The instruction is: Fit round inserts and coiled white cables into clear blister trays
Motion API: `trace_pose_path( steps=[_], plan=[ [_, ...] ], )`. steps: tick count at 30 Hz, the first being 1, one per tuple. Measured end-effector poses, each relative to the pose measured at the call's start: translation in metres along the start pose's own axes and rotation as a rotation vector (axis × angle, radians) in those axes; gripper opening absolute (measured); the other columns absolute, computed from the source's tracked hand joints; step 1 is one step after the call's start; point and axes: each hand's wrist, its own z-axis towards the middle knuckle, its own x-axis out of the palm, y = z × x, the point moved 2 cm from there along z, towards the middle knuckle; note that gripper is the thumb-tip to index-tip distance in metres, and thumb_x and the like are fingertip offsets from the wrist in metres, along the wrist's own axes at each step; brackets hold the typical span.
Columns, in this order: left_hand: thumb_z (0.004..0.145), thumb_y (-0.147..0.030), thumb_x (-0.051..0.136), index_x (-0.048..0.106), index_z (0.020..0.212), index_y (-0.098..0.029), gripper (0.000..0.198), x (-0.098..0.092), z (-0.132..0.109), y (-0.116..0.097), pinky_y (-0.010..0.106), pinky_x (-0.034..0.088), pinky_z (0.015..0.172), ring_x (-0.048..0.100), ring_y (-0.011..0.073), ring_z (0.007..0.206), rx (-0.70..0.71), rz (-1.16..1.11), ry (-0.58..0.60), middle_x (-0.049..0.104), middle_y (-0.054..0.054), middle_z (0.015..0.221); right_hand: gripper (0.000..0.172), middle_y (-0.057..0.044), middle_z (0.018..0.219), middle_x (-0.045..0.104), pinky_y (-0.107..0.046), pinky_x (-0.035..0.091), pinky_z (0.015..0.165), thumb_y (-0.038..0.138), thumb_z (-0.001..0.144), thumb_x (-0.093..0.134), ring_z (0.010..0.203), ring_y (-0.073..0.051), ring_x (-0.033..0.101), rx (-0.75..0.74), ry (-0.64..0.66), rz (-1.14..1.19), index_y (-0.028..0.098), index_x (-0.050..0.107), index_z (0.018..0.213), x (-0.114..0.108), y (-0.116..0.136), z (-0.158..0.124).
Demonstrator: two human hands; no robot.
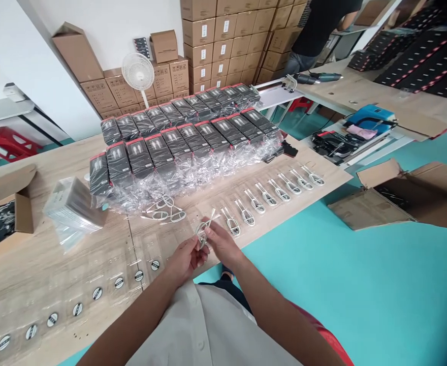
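Held item: white coiled cable (201,233); lower centre of the frame, between both hands, just above the table's near edge.
Left hand (185,260): clenched around the coil.
Right hand (221,243): grasping the same coil, fingers pinched on it.
Table: wooden table (29,259); runs across the frame, lower left to centre right.
Nearby: row of coiled white cables (269,195), right of the hands; clear plastic trays with round black labels (97,293), lower left.
Beyond: black boxes in clear plastic wrap (178,137), centre; stacked cardboard cartons (223,40), upper centre; co-worker (322,25), upper right.
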Motion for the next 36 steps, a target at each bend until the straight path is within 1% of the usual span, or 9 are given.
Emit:
trace_pose_path(
  steps=[2,4,8,10,14,21,27,32,36],
  plan=[
    [0.081,-0.045,0.068,0.059,0.087,-0.015,0.032,-0.003,0.001,0.006,0.020,0.044,0.049,0.067,0.0156,0.065,-0.109,-0.042,0.054,0.070,0.009,0.080,0.050,-0.007,0.087,0.069,-0.032,0.049,0.059,0.061,0.075,0.065,0.074,-0.021,0.063,0.111,0.072,0.157,0.024,0.062,0.108,-0.002,-0.017,0.003],
    [0.086,-0.041,0.063,0.058,0.106,-0.016,0.032,-0.011,0.002,0.010,0.024,0.051,0.056,0.071,0.0206,0.078,-0.236,-0.088,0.055,0.072,0.013,0.094,0.048,-0.006,0.086,0.069,-0.031,0.050,0.061,0.060,0.079,0.061,0.071,-0.019,0.064,0.091,-0.068,0.125,0.023,0.059,0.109,-0.015,-0.026,0.011],
    [0.089,-0.030,0.058,0.055,0.110,-0.017,0.025,-0.035,0.006,0.012,0.024,0.052,0.055,0.071,0.0186,0.075,-0.325,-0.108,-0.159,0.072,0.010,0.093,0.032,-0.007,0.095,0.068,-0.031,0.048,0.071,0.039,0.092,0.046,0.084,-0.020,0.066,0.123,-0.267,-0.765,0.022,0.054,0.117,-0.047,-0.036,0.030],
    [0.088,-0.026,0.058,0.056,0.107,-0.016,0.022,-0.044,0.011,0.011,0.023,0.051,0.053,0.069,0.0154,0.067,-0.303,-0.080,-0.244,0.071,0.007,0.084,0.030,-0.010,0.104,0.068,-0.032,0.045,0.074,0.030,0.088,0.053,0.095,-0.024,0.065,0.171,-0.250,-1.059,0.020,0.056,0.116,-0.054,-0.044,0.035],
    [0.079,-0.020,0.067,0.059,0.094,-0.014,0.018,-0.052,0.026,0.007,0.024,0.050,0.056,0.067,0.0160,0.068,-0.167,0.072,-0.336,0.069,0.008,0.082,0.033,-0.012,0.104,0.069,-0.031,0.041,0.073,0.020,0.078,0.064,0.096,-0.027,0.064,0.208,-0.199,-1.190,0.019,0.058,0.111,-0.051,-0.059,0.036],
    [0.065,-0.012,0.077,0.054,0.111,-0.025,0.053,-0.040,0.070,-0.014,0.023,0.047,0.070,0.061,0.0204,0.109,0.098,0.124,-0.505,0.061,0.007,0.124,0.030,-0.009,0.096,0.070,-0.028,0.036,0.067,0.020,0.085,0.054,0.089,-0.024,0.065,0.071,-0.235,-1.331,0.020,0.056,0.115,-0.043,-0.022,0.028],
    [0.063,-0.014,0.078,0.052,0.112,-0.021,0.056,-0.014,0.082,-0.034,0.035,0.053,0.074,0.068,0.0234,0.092,0.175,-0.071,-0.261,0.069,0.011,0.105,0.022,-0.004,0.082,0.068,-0.028,0.042,0.066,0.035,0.087,0.055,0.077,-0.020,0.065,-0.045,-0.182,-1.084,0.020,0.057,0.103,-0.030,0.015,0.022],
    [0.057,-0.012,0.079,0.061,0.085,-0.019,0.034,-0.025,0.068,-0.038,0.030,0.051,0.077,0.066,0.0178,0.089,0.326,-0.126,-0.304,0.068,0.005,0.095,0.029,-0.001,0.071,0.064,-0.026,0.047,0.058,0.048,0.087,0.048,0.061,-0.015,0.062,0.080,-0.126,-0.569,0.020,0.058,0.088,-0.025,0.025,0.024],
    [0.056,-0.011,0.079,0.064,0.089,-0.021,0.038,-0.027,0.053,-0.035,0.029,0.050,0.079,0.062,0.0122,0.082,0.372,-0.156,-0.266,0.066,0.000,0.089,0.030,-0.003,0.073,0.067,-0.023,0.046,0.054,0.048,0.080,0.057,0.065,-0.015,0.065,0.188,0.000,-0.390,0.019,0.061,0.079,-0.007,0.027,0.023]
  ],
)
